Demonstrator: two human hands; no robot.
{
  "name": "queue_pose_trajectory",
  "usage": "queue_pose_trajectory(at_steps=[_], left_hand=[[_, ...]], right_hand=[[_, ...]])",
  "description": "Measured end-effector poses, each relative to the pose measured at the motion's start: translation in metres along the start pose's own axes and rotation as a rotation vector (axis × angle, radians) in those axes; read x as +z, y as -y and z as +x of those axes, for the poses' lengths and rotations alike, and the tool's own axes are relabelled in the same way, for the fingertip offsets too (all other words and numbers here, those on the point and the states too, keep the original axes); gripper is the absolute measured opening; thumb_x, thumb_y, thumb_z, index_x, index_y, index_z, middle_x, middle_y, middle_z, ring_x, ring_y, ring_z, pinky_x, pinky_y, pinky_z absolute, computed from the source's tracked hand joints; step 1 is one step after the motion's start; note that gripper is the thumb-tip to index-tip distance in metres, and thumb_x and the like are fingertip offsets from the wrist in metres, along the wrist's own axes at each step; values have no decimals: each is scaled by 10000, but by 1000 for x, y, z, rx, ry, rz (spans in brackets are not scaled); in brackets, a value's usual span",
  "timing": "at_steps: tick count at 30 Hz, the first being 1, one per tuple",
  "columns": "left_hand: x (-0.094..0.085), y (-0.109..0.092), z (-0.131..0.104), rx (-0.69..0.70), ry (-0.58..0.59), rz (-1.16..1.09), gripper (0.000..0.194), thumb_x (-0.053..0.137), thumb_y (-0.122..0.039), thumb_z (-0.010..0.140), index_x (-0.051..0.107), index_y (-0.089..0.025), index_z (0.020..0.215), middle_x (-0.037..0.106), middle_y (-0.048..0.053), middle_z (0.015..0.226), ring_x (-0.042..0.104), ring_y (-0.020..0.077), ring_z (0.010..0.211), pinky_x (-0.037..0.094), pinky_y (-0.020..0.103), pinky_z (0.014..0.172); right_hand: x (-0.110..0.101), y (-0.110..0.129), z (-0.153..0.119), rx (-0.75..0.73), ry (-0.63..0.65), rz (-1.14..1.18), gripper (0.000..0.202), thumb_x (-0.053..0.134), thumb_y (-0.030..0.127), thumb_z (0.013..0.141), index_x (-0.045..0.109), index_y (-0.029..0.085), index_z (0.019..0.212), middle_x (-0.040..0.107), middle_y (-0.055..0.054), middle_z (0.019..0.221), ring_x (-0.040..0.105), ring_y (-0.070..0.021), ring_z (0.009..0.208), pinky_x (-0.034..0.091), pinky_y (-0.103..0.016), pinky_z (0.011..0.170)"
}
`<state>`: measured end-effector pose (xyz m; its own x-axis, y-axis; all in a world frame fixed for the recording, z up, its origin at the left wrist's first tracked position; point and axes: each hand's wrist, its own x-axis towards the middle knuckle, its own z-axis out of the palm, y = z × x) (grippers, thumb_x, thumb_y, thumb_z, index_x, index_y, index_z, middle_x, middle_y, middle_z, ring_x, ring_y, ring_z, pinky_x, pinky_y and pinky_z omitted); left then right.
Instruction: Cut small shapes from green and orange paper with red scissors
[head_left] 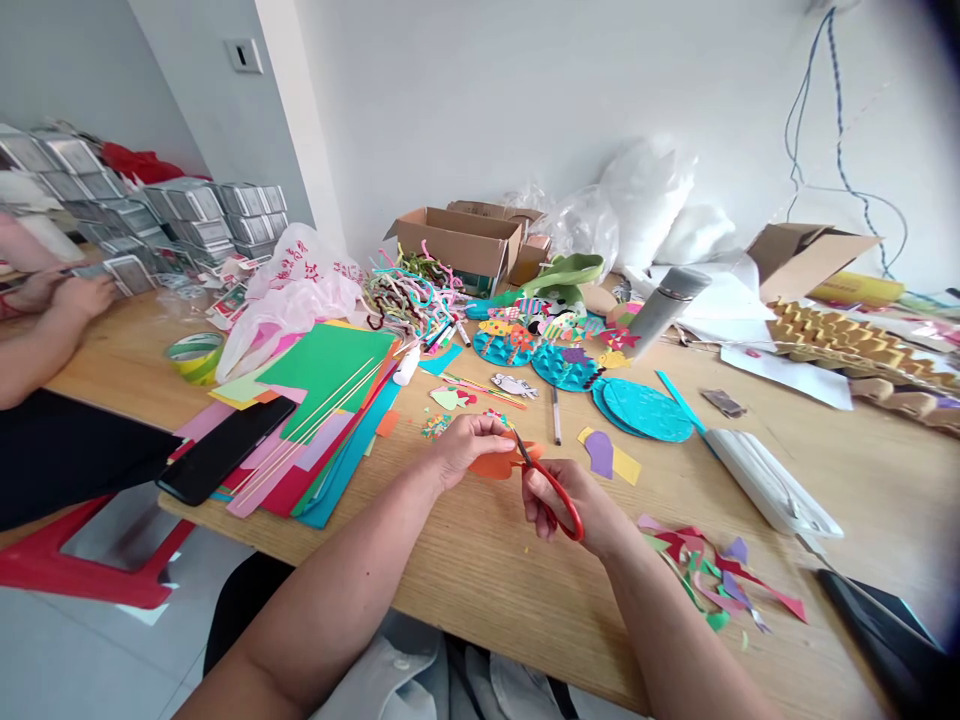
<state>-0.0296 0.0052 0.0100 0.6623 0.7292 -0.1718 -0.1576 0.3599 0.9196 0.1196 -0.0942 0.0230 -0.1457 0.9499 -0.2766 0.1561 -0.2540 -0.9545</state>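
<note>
Between my hands is an orange paper piece (491, 466), pinched at its left side by my left hand (472, 445). My right hand (559, 495) grips red-handled scissors (568, 505), whose dark blades reach up to the right part of the orange paper. How far the blades are parted cannot be made out. Just beyond lie tiny paper bits (436, 427), a pen (556, 415) and a cut-out fish (514, 385). To the right of the scissors rest a purple paper piece (599, 453) and a yellow one (626, 466).
Left, coloured paper sheets (330, 365) lie under thin sticks and a black phone (229, 450). Paper scraps (709, 575) and a white power strip (772, 482) lie right. Blue discs (649, 410), a grey tumbler (667, 305) and pipe cleaners (412, 300) stand behind. Another person's hand (86, 297) is far left.
</note>
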Motion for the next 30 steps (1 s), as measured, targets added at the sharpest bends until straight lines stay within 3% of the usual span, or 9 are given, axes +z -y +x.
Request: queue_pose_trajectory(at_steps=[14, 30], left_hand=[[-2, 0, 0, 17, -6, 66, 205, 742, -274, 547, 644, -129, 654, 599, 1, 651, 487, 106, 620, 334, 249, 635], [-2, -2, -1, 17, 11, 95, 209, 738, -284, 546, 638, -125, 640, 586, -8, 615, 468, 90, 583, 316, 236, 599]], right_hand=[[-1, 2, 1, -34, 67, -2, 518, 603, 659, 684, 525, 149, 633, 590, -19, 576, 574, -106, 448, 434, -198, 412], [-3, 7, -1, 64, 14, -91, 496, 639, 623, 654, 499, 151, 589, 585, -12, 507, 549, -103, 369, 307, -161, 305]])
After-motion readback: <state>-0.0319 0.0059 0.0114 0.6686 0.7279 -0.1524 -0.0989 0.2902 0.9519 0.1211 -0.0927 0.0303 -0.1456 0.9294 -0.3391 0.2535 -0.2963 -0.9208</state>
